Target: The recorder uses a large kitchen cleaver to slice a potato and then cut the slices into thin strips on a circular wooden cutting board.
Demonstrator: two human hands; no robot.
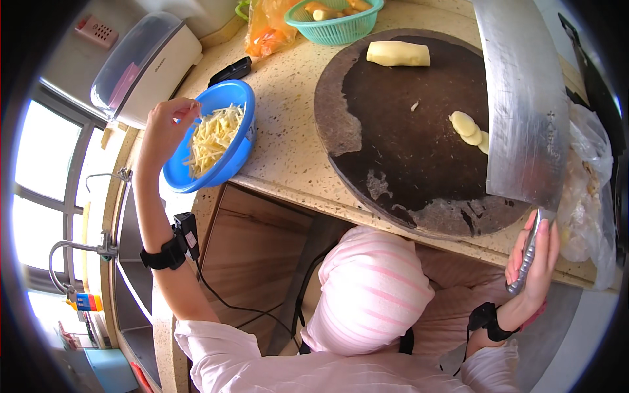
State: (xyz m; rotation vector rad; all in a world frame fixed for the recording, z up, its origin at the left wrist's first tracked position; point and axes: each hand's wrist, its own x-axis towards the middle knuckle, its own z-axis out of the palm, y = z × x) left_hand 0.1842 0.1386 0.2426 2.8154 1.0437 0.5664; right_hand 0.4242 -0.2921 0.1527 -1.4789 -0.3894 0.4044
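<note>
My right hand [538, 258] grips the metal handle of a large cleaver [523, 103], whose broad blade stands over the right side of a round, dark chopping board [339, 118]. Beside the blade, a few pale slices [464, 128] overlap on the board, partly hidden by it. A peeled, pale yellow root vegetable [398, 54] lies near the board's far edge, with a small scrap [414, 105] nearer the middle. My left hand [169, 127] is at the left rim of a blue plastic bowl [245, 147], thumb and fingers pinched together; whether they hold a shred is unclear. Pale shreds [214, 140] fill the bowl.
Behind the board stands a green basket [339, 32] of root vegetables, beside an orange plastic bag [270, 29]. A black object [231, 71] and a lidded white box [157, 69] are beyond the bowl. At far left is a faucet [64, 245]; a clear bag [587, 196] lies right of the cleaver.
</note>
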